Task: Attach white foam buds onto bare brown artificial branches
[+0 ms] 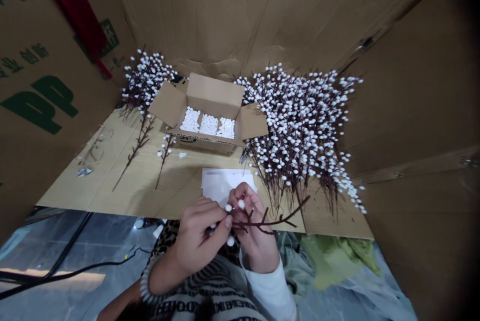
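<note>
A dark brown artificial branch [275,222] with short side twigs lies across the front of my right palm. Fingers of my left hand [198,233] are closed around its berry-bearing end, thumb pressed down on it. White berries show about that grip, one [230,241] just below the thumb. My right hand [258,233] has its fingers curled, with a white berry [241,204] at the fingertips. Whether this berry is fixed on a twig I cannot make out. Under the hands, white paper sheets [217,181] lie on the cardboard tabletop [180,196].
An open carton [210,147] holds white balls [209,124] in three groups. Berry branches are heaped at right [300,126] and back left [146,76]. A bare branch [135,151], a short berried branch [164,158] and pliers [244,155] lie nearby. Cardboard walls [232,16] enclose the table.
</note>
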Tool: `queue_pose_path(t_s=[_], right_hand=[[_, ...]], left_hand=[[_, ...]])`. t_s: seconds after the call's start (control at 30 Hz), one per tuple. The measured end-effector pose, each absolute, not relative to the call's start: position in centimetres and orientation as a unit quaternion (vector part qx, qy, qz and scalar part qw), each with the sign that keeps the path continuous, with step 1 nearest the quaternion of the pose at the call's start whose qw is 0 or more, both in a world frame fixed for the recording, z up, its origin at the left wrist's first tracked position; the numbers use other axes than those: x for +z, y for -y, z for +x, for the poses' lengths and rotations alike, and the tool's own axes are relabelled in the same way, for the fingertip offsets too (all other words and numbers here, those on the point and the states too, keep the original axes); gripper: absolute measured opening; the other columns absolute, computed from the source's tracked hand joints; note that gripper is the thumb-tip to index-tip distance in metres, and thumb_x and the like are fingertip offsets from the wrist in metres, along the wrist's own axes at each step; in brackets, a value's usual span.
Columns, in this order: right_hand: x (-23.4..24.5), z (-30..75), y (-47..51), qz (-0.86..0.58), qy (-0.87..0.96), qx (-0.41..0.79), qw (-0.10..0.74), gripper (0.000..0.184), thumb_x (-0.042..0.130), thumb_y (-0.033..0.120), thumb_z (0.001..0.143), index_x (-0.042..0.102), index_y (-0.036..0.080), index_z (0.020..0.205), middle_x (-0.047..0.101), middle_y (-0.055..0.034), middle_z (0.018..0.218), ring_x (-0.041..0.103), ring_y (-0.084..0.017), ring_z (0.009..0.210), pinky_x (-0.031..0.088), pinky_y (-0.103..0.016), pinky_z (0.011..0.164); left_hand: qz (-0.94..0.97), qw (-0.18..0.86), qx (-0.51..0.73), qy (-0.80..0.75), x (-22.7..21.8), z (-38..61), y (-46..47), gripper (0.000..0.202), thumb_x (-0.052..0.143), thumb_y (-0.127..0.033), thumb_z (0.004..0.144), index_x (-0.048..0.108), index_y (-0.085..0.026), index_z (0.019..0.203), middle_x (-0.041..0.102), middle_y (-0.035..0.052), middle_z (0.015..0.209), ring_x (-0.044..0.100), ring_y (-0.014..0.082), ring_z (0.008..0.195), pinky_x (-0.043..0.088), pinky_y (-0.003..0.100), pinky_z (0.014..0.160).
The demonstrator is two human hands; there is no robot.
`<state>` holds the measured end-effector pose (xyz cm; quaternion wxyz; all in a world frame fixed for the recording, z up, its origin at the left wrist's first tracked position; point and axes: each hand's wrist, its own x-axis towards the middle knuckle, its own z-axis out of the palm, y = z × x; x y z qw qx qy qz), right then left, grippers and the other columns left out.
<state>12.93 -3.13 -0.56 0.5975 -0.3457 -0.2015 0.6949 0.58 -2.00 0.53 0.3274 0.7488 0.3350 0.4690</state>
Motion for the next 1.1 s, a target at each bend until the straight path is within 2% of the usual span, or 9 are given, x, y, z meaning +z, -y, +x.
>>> queue_pose_path(t_s=[0.13, 0.33, 0.6, 0.77, 1.1], right_hand=[[-0.23, 12.46, 3.04, -0.354, 0.205, 0.663, 0.627, 0.033, 0.067, 0.044, 0.08, 0.052, 0.02, 0.063, 0.042, 0.0052, 0.06, 0.033, -0.009, 0.052, 0.032, -0.018, 0.046], [-0.27, 12.16, 3.21, -0.374, 0.195, 0.635, 0.647, 0.028, 0.071, 0.041, 0.077, 0.052, 0.022, 0.067, 0.042, 0.006, 0.057, 0.03, -0.01, 0.049, 0.031, -0.021, 0.046], [-0.17, 12.2, 3.02, -0.349, 0.186, 0.644, 0.655, 0.033, 0.069, 0.041, 0.076, 0.046, 0.021, 0.062, 0.037, 0.0076, 0.051, 0.024, -0.009, 0.047, 0.026, -0.019, 0.044], [0.1, 12.18, 2.94, -0.345, 0.183, 0.657, 0.645, 0.04, 0.075, 0.042, 0.069, 0.042, 0.022, 0.06, 0.033, 0.0082, 0.05, 0.023, -0.009, 0.048, 0.024, -0.019, 0.044], [0.19, 12.1, 3.09, -0.322, 0.179, 0.662, 0.652, 0.036, 0.075, 0.037, 0.069, 0.045, 0.021, 0.059, 0.034, 0.0081, 0.049, 0.025, -0.009, 0.048, 0.026, -0.019, 0.046]], left_hand=[[0.757, 0.322, 0.458, -0.337, 0.66, 0.71, 1.9, 0.032, 0.047, -0.012, 0.087, 0.05, -0.018, 0.055, 0.049, -0.0022, 0.048, 0.046, 0.0118, 0.048, 0.033, 0.026, 0.049], [0.763, 0.34, 0.44, -0.33, 1.05, 0.74, 1.73, 0.03, 0.048, -0.012, 0.088, 0.055, -0.018, 0.059, 0.052, -0.0021, 0.049, 0.047, 0.0116, 0.049, 0.035, 0.024, 0.049], [0.758, 0.372, 0.427, -0.323, 1.48, 0.75, 1.7, 0.027, 0.05, -0.014, 0.088, 0.06, -0.018, 0.063, 0.059, -0.001, 0.052, 0.053, 0.0121, 0.051, 0.038, 0.025, 0.051], [0.765, 0.363, 0.422, -0.325, 1.5, 0.72, 1.75, 0.03, 0.049, -0.015, 0.09, 0.058, -0.018, 0.061, 0.055, -0.0025, 0.049, 0.05, 0.0114, 0.048, 0.036, 0.025, 0.05], [0.778, 0.341, 0.413, -0.329, 1.35, 0.74, 1.73, 0.032, 0.048, -0.015, 0.089, 0.055, -0.018, 0.058, 0.051, -0.0035, 0.048, 0.048, 0.0112, 0.048, 0.034, 0.026, 0.05]])
